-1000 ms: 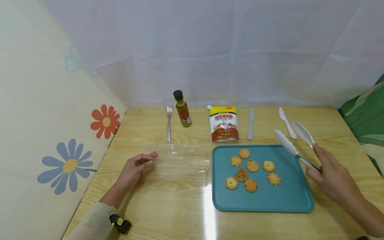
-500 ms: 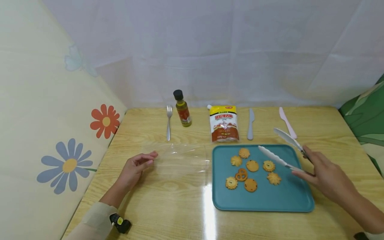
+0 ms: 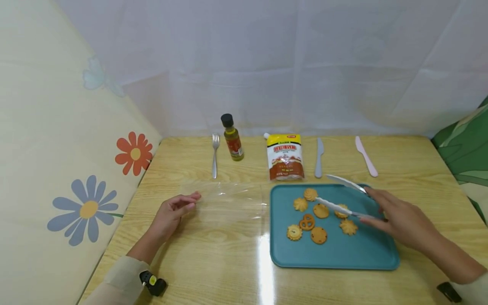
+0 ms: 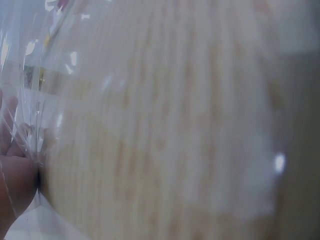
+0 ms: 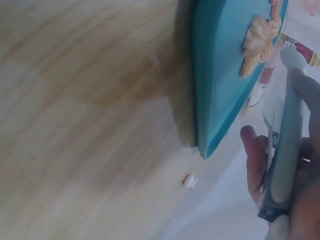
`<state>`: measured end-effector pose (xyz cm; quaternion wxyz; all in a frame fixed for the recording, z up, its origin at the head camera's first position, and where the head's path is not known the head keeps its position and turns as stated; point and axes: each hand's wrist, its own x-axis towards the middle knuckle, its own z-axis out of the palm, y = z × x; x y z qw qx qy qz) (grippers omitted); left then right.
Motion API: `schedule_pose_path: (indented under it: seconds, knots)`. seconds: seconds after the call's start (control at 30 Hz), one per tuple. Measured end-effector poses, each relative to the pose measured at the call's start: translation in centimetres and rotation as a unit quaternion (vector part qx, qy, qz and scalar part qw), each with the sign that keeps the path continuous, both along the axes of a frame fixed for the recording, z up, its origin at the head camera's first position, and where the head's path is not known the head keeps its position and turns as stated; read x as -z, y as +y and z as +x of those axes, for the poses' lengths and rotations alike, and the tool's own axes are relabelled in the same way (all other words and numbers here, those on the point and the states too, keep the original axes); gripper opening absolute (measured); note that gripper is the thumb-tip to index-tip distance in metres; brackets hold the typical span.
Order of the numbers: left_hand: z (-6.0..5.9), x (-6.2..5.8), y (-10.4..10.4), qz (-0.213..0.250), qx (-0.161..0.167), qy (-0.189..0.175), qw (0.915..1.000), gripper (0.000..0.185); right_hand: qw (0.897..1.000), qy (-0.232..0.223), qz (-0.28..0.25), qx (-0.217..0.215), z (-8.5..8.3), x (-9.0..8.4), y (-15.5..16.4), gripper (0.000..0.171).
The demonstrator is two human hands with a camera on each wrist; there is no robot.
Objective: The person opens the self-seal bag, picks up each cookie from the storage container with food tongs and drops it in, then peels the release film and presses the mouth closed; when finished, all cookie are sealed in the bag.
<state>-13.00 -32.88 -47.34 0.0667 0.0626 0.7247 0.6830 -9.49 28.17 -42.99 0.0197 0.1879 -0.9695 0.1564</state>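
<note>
My right hand (image 3: pixel 402 220) grips a pair of tongs (image 3: pixel 345 209) over the blue-green tray (image 3: pixel 366 258), their jaws spread apart. The tongs (image 5: pixel 285 145) also show in the right wrist view, with fingers round the handles. Several cookies and a pretzel (image 3: pixel 306 222) lie on the tray. The lower tong arm passes in front of a round cookie (image 3: pixel 321 211) and partly hides a flower-shaped one. On the left, my left hand (image 3: pixel 169 216) pinches the edge of a clear plastic bag (image 3: pixel 232 203) lying on the table. Gathered plastic (image 4: pixel 37 125) fills the left of the left wrist view.
Along the table's back stand or lie a fork (image 3: pixel 214 156), a black-capped bottle (image 3: pixel 233 142), a red and yellow pouch (image 3: pixel 285 157), a grey knife (image 3: pixel 319 159) and a pink knife (image 3: pixel 367 156). A white cloth (image 3: pixel 267 67) hangs behind.
My right hand has moved the tongs leftward, from beyond the tray's right edge to over the cookies. My left hand, the bag and the cookies have stayed put.
</note>
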Motion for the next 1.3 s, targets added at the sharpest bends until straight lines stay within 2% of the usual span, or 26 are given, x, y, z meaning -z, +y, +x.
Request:
schedule_pose_path:
  seconds: [0.53, 0.8, 1.0, 1.3]
  knots:
    - [0.0, -0.1, 0.0, 0.002, -0.001, -0.007, 1.0, 0.026, 0.998, -0.049, 0.029, -0.032, -1.8, -0.6, -1.9, 0.074]
    - [0.0, -0.1, 0.0, 0.002, -0.001, -0.006, 1.0, 0.024, 0.997, -0.037, 0.044, -0.048, -2.6, -0.8, -2.4, 0.072]
    - [0.0, -0.1, 0.0, -0.005, -0.004, -0.007, 1.0, 0.027, 0.996, -0.035, 0.055, -0.069, -3.1, -1.6, -2.6, 0.07]
    - [0.1, -0.3, 0.1, -0.009, -0.007, -0.009, 0.9999, 0.029, 0.992, -0.075, 0.048, -0.085, -3.9, -2.6, -2.9, 0.064]
